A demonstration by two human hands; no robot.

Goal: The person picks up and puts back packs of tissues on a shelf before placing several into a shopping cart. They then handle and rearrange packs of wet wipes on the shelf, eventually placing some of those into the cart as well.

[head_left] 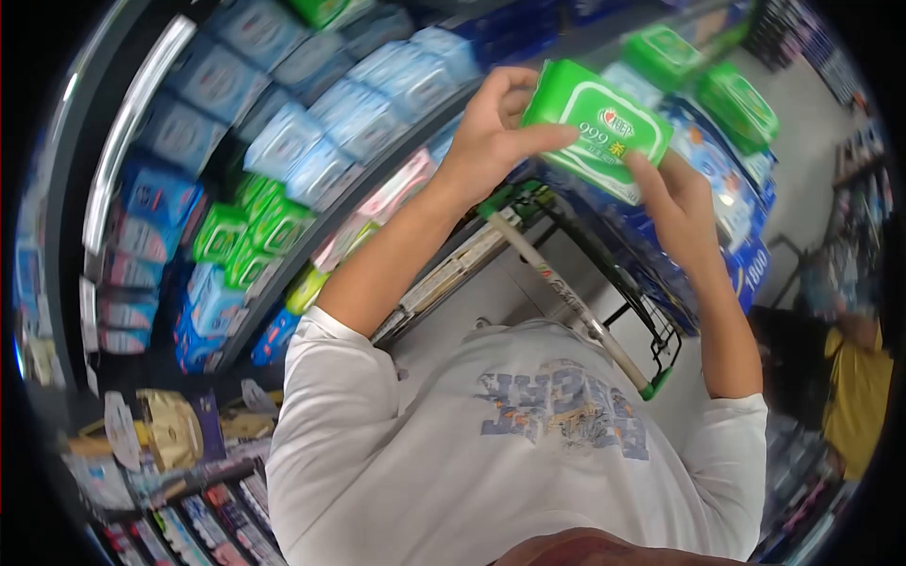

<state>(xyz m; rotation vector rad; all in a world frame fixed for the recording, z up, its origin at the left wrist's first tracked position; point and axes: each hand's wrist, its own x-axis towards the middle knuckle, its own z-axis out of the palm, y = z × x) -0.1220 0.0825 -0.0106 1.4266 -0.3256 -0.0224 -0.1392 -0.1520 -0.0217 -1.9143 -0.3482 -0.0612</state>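
Observation:
Between my two hands is a green pack of wet wipes (618, 115), marked "999" in white, tilted with its printed face toward me. My left hand (495, 137) grips its left end, thumb across the front. My right hand (681, 206) holds the lower right corner, thumb on the face; some of its fingers are hidden behind the pack. Beneath my hands stands a shopping cart with a grey handle (557, 283). Large blue packages (613, 212) fill it, and more green wipe packs (741, 106) lie on top at the far side.
Shelves on the left hold light blue packs (363, 123) and a stack of green packs (253, 231). A bright light strip (137, 132) runs along the shelf side. At the right is a person in yellow (854, 406). Lower left, another shelf carries small boxed goods (208, 524).

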